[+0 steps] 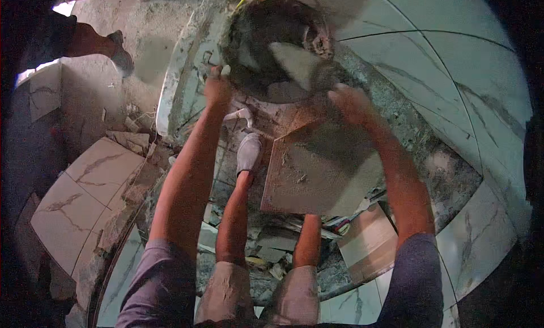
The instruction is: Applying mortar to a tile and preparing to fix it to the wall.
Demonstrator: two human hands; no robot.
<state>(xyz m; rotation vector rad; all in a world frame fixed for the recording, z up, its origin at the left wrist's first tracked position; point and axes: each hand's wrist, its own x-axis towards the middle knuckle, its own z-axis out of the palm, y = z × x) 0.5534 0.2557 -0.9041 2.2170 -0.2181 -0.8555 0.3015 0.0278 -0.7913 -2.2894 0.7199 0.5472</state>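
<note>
In front of me is a round, dark bucket [258,41], its inside partly in shadow. A pale grey mass [297,64] shows in it, its edges blurred. My left hand [218,90] is closed beside the bucket's near left rim; what its fingers hold, if anything, I cannot make out. By the near right rim is my right hand [352,103], its fingers smeared by motion. Below it a square tile [317,175] spread with grey mortar lies tilted above my lower legs. A bent white pipe piece [241,115] sits between my left hand and my shoe [249,152].
Marbled tiles [90,186] lie at the left among rubble. Tiled surface [430,73] spans the right side. A wood-patterned piece [368,240] and debris lie near my right leg. Another person's leg [96,44] shows at the far left.
</note>
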